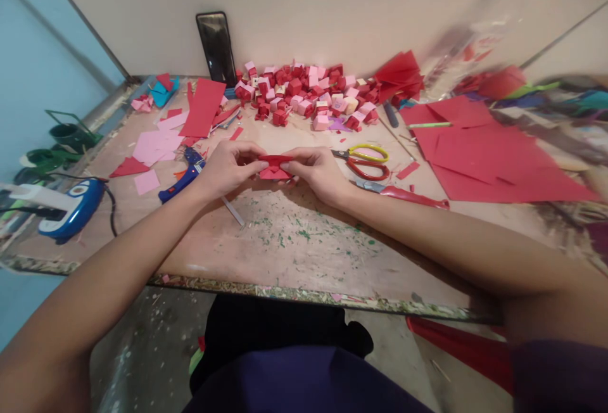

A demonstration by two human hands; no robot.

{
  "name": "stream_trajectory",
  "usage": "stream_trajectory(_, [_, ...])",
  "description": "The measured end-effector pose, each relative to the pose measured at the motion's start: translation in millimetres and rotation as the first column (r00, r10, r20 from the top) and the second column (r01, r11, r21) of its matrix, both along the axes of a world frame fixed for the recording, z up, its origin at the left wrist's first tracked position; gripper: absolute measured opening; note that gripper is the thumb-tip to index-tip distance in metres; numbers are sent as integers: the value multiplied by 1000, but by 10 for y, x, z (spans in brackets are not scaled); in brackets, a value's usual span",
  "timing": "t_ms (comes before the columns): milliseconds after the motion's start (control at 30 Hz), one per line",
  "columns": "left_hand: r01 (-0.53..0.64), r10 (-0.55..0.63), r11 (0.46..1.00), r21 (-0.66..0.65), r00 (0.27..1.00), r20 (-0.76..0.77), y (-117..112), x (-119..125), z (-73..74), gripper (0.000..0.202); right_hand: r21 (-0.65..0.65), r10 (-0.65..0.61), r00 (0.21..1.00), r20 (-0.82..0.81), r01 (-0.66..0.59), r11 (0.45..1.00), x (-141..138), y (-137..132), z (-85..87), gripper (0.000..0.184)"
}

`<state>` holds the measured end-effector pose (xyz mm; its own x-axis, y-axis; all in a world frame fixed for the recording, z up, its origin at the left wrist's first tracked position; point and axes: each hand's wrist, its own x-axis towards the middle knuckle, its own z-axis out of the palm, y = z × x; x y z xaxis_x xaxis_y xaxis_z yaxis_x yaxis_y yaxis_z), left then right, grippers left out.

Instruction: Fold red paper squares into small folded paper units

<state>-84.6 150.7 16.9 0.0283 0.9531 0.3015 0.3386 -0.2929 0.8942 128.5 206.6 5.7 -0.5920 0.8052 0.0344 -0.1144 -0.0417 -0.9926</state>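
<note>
A small folded piece of red paper point(274, 169) is held above the middle of the table, with creases showing on its face. My left hand point(235, 166) pinches its left end between thumb and fingers. At the right end, my right hand point(313, 169) grips it the same way, thumb on the near face. Fingertips behind the paper are mostly hidden. Just right of my right hand lie scissors point(365, 154) with one yellow and one red handle. A red-handled knife point(403, 194) rests below them. Beside my left hand is a blue glue gun point(185, 178).
Small pink and red folded paper pieces point(304, 93) are heaped along the wall, near a leaning phone point(216, 49). Red sheets point(494, 153) lie at right, pink paper point(154, 145) at left. A blue power strip point(76, 207) sits near the left edge. Green scraps dot the tabletop point(285, 261).
</note>
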Motion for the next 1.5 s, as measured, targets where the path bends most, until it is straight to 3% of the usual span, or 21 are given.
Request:
stream_trajectory(167, [26,-27,1000,14,999,43,-14,-3,7,14,16,-9,1000,-25,9,1000,8,-9,-11,20])
stream_trajectory(367, [124,-109,987,-101,984,141,-41,-16,8,29,116,-38,999,12,37,993,21,6,-29,23])
stream_trajectory(500, [114,-98,987,-112,985,140,-35,-3,19,24,127,-14,1000,20,11,992,21,11,-24,26])
stream_trajectory(733, [61,-54,996,-70,994,99,-52,10,55,20,-109,-9,997,-76,1,994,27,-56,33,24])
stream_trajectory(800, [58,-53,996,-62,996,69,-49,16,56,22,-72,16,999,-33,-18,997,35,-66,54,18])
stream_trajectory(900, [62,-61,997,-44,998,28,-36,18,46,23,28,42,996,80,-44,999,37,-56,65,28])
stream_trajectory(1033, [81,-81,996,-46,997,4,-31,14,26,23,90,26,992,120,-37,995,26,-22,34,27])
stream_trajectory(1233, [108,-98,984,-141,992,79,-73,43,30,27,92,-4,993,122,-7,996,22,-1,10,22])
stream_trajectory(1500, [92,-80,983,-156,993,85,-99,53,11,18,103,47,992,121,-60,993,27,0,-5,24])
